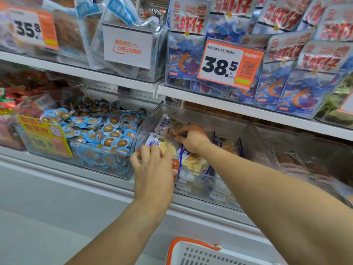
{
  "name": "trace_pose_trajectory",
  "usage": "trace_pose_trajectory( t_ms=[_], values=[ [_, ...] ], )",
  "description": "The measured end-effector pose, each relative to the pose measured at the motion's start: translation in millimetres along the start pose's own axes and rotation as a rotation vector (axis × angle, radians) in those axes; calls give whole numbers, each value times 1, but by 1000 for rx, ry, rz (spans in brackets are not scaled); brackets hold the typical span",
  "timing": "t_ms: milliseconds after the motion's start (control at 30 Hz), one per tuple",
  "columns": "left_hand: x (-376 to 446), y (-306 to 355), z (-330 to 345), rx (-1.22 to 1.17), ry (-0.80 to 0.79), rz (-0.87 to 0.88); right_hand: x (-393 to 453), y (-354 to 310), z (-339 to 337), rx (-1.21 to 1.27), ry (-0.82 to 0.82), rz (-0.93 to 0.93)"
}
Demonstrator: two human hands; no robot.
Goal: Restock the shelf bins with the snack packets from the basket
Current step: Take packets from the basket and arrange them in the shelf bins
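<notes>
While both arms reach into the clear shelf bin [254,134], the left hand [152,165] curls its fingers over a snack packet [164,144] at the bin's front left corner, its long axis tilted up and away toward the shelf. It is clear plastic with white-and-blue print, showing pale yellow pieces. The right hand [191,138] pinches another packet [172,125] deeper in. A white, orange-rimmed basket [194,253] sits below.

White shelf boards [118,77] under even, probably overhead, shop light.
</notes>
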State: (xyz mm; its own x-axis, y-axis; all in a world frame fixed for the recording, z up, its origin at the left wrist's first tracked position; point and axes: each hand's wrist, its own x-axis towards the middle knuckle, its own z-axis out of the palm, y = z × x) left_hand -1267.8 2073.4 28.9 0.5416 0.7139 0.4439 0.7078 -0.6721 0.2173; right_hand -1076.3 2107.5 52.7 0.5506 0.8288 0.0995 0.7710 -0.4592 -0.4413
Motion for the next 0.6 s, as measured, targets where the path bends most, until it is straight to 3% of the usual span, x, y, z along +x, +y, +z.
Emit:
trace_pose_trajectory(
  t_ms=[167, 433, 533, 600],
  values=[
    [-1, -1, 2, -2, 9, 0, -14, 1, -3, 129, 83, -86],
    [-7, 11, 4, 86, 35, 4, -118, 26, -29, 314, 465, -295],
    [-16, 26, -2, 36, 93, 111, -188, 46, -15, 349, 578, -434],
    [-22, 40, -4, -13, 143, 231, -228, 65, 7, 355, 566, -468]
  ],
)
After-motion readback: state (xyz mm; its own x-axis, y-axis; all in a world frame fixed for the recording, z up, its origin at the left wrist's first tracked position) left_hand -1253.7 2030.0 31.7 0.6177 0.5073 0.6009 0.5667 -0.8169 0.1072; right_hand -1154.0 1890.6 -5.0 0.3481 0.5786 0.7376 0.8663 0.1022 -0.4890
